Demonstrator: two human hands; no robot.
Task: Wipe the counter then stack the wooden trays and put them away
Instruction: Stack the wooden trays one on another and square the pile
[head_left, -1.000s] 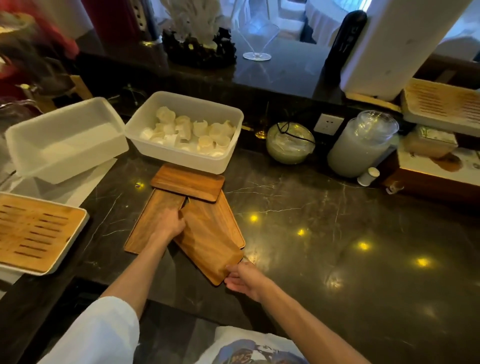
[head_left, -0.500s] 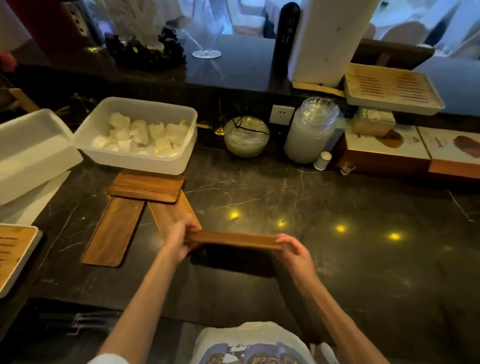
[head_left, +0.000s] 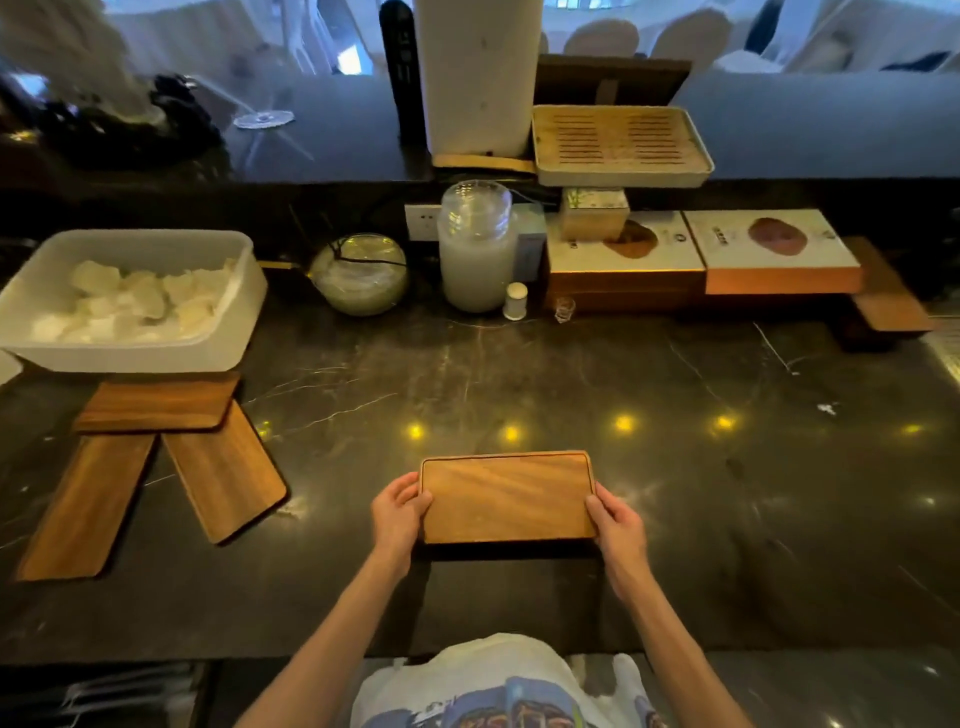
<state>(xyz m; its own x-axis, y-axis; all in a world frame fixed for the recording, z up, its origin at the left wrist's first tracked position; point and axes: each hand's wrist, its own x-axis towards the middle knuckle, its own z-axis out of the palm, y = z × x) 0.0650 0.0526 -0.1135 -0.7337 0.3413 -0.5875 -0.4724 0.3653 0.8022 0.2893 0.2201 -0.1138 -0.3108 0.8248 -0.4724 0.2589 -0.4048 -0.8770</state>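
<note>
I hold one wooden tray (head_left: 506, 496) flat, rim side up, just above the dark marble counter (head_left: 675, 467), straight in front of me. My left hand (head_left: 397, 514) grips its left short end and my right hand (head_left: 615, 527) grips its right short end. Three more wooden trays lie on the counter at the left: one crosswise (head_left: 156, 405) by the white tub, and two long ones (head_left: 85, 506) (head_left: 223, 470) fanning out beneath it toward me.
A white tub of white pieces (head_left: 130, 301) stands at back left. Along the back wall are a glass bowl (head_left: 361, 273), a lidded jar (head_left: 475, 247), a small white bottle (head_left: 515, 300), boxed goods (head_left: 701, 260) and a slatted tray (head_left: 618, 143) on the upper ledge.
I lifted one tray off the pile at the left, brought it to the right in front of me with both hands, and turned it from edge-on to flat.
</note>
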